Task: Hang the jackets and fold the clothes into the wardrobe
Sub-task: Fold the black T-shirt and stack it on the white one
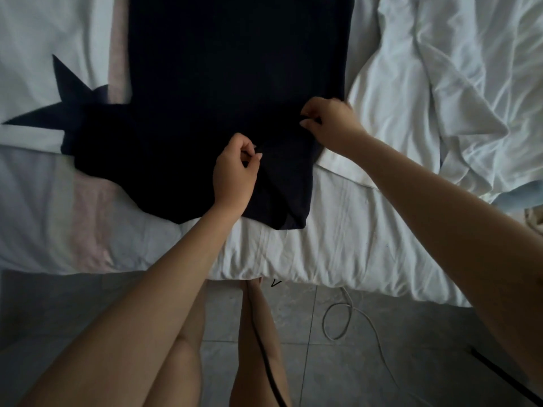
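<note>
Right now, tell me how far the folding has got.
Done: the dark garment lies spread flat on the bed. In hand: the left hand and the right hand pinch its near right part, mid-fold. Left: its other side sticks out unfolded, and no wardrobe is in view.

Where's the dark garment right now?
The dark garment lies spread on the bed, upper centre of the head view; the left hand and right hand pinch its near-right part.
</note>
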A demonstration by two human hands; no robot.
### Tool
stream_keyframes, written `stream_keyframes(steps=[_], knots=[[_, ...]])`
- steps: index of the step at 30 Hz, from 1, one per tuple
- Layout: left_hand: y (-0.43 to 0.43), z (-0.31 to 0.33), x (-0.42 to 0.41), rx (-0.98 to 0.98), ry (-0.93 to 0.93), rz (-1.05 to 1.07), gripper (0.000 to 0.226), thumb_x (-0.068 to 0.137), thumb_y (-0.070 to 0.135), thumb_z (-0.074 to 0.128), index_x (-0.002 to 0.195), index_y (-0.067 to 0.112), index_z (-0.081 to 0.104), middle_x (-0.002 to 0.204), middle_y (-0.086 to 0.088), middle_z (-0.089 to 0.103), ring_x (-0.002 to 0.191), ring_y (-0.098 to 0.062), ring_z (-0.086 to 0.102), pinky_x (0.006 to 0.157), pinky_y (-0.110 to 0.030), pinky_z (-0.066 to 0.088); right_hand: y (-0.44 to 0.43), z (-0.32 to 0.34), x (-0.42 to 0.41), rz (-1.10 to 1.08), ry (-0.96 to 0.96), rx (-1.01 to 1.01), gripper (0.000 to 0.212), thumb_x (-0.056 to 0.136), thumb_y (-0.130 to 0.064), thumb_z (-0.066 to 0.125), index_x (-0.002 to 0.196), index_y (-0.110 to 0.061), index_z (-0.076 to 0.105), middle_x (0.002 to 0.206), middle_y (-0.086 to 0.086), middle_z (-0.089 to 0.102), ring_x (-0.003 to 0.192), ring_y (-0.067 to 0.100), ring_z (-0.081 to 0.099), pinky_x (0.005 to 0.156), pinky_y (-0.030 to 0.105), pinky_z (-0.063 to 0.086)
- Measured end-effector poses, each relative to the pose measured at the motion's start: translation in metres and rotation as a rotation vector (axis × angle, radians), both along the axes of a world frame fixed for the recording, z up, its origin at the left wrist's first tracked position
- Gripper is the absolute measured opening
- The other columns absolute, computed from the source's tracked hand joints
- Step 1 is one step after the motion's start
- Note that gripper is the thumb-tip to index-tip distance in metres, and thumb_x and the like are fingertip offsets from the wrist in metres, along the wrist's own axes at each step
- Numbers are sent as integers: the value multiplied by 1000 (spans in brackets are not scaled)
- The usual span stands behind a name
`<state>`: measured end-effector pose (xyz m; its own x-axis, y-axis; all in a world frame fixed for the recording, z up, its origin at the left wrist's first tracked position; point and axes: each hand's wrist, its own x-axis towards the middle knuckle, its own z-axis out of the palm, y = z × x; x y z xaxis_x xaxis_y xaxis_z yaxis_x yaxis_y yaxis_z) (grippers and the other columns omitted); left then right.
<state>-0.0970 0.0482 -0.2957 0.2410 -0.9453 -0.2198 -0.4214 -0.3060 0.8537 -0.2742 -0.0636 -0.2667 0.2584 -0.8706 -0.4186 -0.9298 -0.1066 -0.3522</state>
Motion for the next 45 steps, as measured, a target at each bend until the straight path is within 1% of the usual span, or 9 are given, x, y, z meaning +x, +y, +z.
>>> stream_keyframes(steps=[7,14,21,25,28,32,37,41,45], knots=[[-4,0,3,7,48,65,14,89,6,61,88,16,51,80,16,54,72,4,56,68,-12,47,-3,-4,-3,-102,-177,126,23,95,-15,49,118,-8,50,97,2,54,87,16,49,72,23,33],[9,16,-21,179,71,-57,66,71,22,82,109,17,29,116,-2,41,76,-16,62,67,-25,54,-9,-6,-5,-148,-252,201,24,93,-11,55,116,-3,54,92,4,54,84,16,49,71,21,38],[35,8,-32,178,13,-162,25,80,5,71,92,21,56,100,6,52,71,-2,51,70,-7,42,-8,-11,-8,-174,-289,204,23,92,-9,56,114,-5,54,81,-4,51,78,13,48,64,15,38],[41,3,-37,161,-35,-125,32,83,5,68,111,15,59,116,0,52,77,-1,49,73,-3,41,-6,-11,-7,-211,-298,166,23,91,-11,56,114,-4,54,76,-11,48,74,10,48,60,13,37],[46,6,-45,168,-190,-132,49,81,7,68,127,9,51,136,-11,37,104,-9,46,92,-19,45,11,-9,-1,-176,-227,-85,28,88,-14,54,115,-5,52,96,2,56,90,18,52,76,23,40],[48,5,-53,56,-613,-250,64,85,30,55,141,6,38,151,-16,18,138,-28,22,110,-46,24,50,-12,8,267,-131,-570,31,81,-8,54,111,-2,59,113,17,60,107,31,53,100,37,37],[40,-15,-38,235,-754,-550,110,75,81,31,151,7,1,160,-11,-6,147,-21,-8,112,-58,-6,65,-42,-10,828,186,-341,67,97,-50,31,151,-11,24,156,9,27,144,27,25,119,43,16],[29,-14,-30,317,-766,-599,134,60,91,36,147,8,-21,155,-9,-27,143,-20,-24,108,-59,-16,34,-45,-18,605,313,-287,82,88,-71,28,153,-24,11,160,3,14,146,28,17,112,64,7],[23,-8,-32,359,-724,-599,143,55,93,43,146,6,-24,154,-10,-30,142,-21,-27,107,-60,-17,25,-39,-11,413,361,-229,83,88,-73,19,153,-25,2,161,-2,3,147,30,7,112,66,1]])
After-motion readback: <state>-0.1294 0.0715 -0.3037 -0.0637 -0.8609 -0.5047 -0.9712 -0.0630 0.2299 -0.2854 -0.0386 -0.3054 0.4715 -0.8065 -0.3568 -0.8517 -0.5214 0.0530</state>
